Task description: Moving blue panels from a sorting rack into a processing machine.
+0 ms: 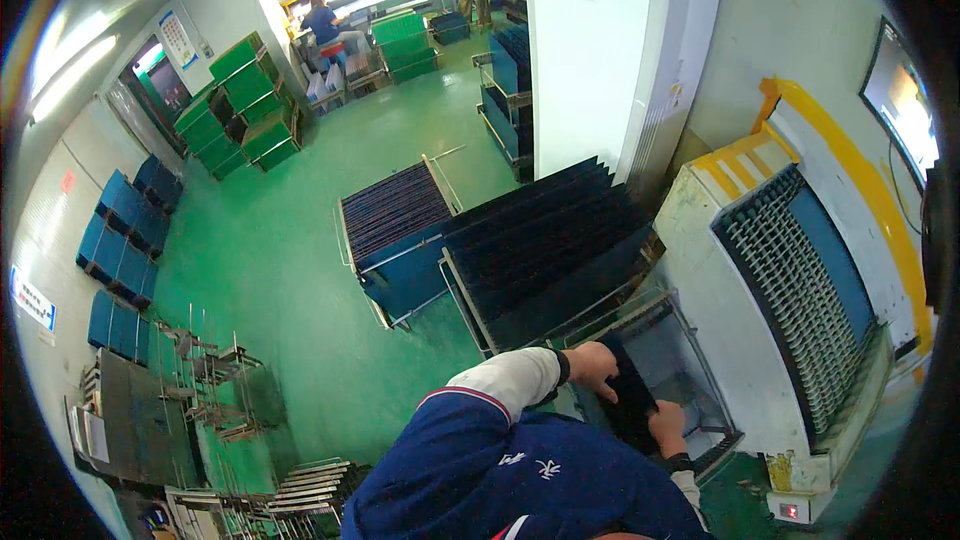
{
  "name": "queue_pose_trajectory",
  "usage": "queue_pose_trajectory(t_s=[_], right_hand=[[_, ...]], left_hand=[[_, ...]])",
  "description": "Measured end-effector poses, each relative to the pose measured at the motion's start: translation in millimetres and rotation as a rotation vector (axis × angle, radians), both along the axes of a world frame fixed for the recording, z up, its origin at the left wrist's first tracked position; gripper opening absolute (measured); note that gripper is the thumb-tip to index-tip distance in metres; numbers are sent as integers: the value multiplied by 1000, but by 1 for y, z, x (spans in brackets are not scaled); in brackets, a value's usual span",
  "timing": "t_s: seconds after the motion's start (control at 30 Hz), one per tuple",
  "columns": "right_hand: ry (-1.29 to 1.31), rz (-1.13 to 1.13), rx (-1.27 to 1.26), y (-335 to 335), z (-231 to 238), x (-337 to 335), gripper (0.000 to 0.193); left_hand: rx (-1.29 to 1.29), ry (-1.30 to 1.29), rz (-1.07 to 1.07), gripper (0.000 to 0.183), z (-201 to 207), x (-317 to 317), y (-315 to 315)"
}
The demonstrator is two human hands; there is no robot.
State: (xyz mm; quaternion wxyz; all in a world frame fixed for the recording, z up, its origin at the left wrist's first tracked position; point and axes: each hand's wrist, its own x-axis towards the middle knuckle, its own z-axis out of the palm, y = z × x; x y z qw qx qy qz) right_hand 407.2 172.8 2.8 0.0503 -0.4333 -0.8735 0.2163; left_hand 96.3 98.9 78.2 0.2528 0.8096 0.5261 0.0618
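My left hand (594,368) closes on the upper end of a thin dark panel (630,395), or a small stack of them; I cannot tell which. Lower down, my right hand (668,425) grips the same dark panel by its near end. The panel is at the left side of a wire-framed rack (708,365), whose pale inside shows to the right of my hands. Just beyond the rack stands a larger rack packed with upright dark panels (540,250).
At right is a white machine (715,250) with a slanted roller conveyor (795,300) bearing a blue strip. A second rack of blue panels (400,215) stands on the green floor (300,270). Green crates (245,100), metal stands (210,370) and seated people (322,22) are farther off.
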Motion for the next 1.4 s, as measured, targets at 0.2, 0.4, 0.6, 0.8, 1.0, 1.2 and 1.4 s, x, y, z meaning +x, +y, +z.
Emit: queue_pose_trajectory(t_s=[0.2,0.4,0.6,0.8,1.0,1.2,1.4], right_hand=[[52,152,92,-18,46,-10,15],[34,15,135,-14,146,-11,19],[216,-284,112,14,199,59,29],[737,-644,100,61,251,96,15],[1820,-893,-78,92,248,138,21],[1865,-944,-445,125,191,148,25],[1664,-1005,-662,160,132,156,19]], left_hand=[[-108,104,8,77,16,2,9],[-43,63,43,75,0,3,6],[-131,48,25,74,16,10,22],[-52,124,33,73,18,2,15],[-156,236,-21,76,29,20,34],[-110,202,5,76,17,19,32],[-156,237,7,72,36,27,37]])
